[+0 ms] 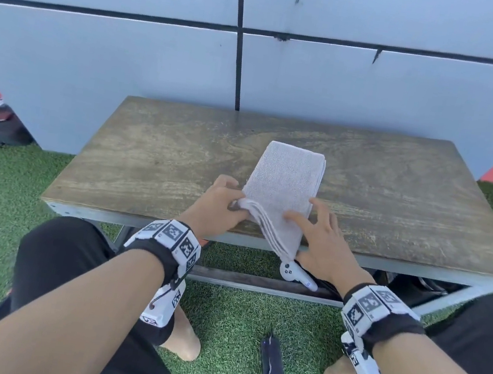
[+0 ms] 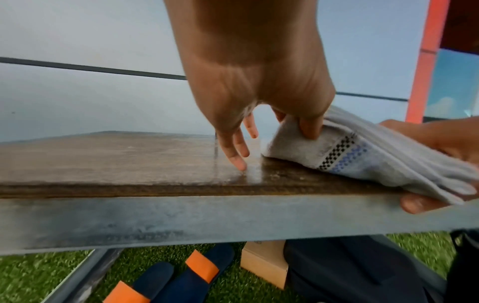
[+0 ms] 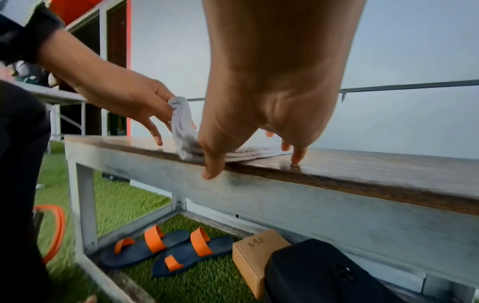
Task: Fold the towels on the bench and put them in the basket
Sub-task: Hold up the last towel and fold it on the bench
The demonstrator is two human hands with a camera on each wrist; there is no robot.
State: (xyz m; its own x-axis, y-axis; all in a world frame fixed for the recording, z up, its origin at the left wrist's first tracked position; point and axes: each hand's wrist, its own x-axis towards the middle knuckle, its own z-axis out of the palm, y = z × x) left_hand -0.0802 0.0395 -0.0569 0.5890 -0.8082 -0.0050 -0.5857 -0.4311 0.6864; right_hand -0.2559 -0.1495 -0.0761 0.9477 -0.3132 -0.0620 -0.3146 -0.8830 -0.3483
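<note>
A light grey towel (image 1: 285, 176), folded into a long narrow strip, lies on the wooden bench (image 1: 163, 158) with its near end over the front edge. My left hand (image 1: 233, 204) pinches the towel's near left corner and holds it raised off the wood; in the left wrist view the thumb (image 2: 308, 127) presses on the towel (image 2: 350, 155). My right hand (image 1: 312, 232) lies on the strip's right side with spread straight fingers, and its thumb (image 3: 210, 172) points down over the bench edge beside the towel (image 3: 249, 153). No basket is in view.
A grey panel wall stands right behind the bench. Under the bench lie a white controller (image 1: 293, 272), blue-and-orange sandals (image 3: 166, 250), a cardboard box (image 3: 256, 252) and a black bag (image 3: 324, 272). A black device (image 1: 272, 367) lies on the grass between my knees.
</note>
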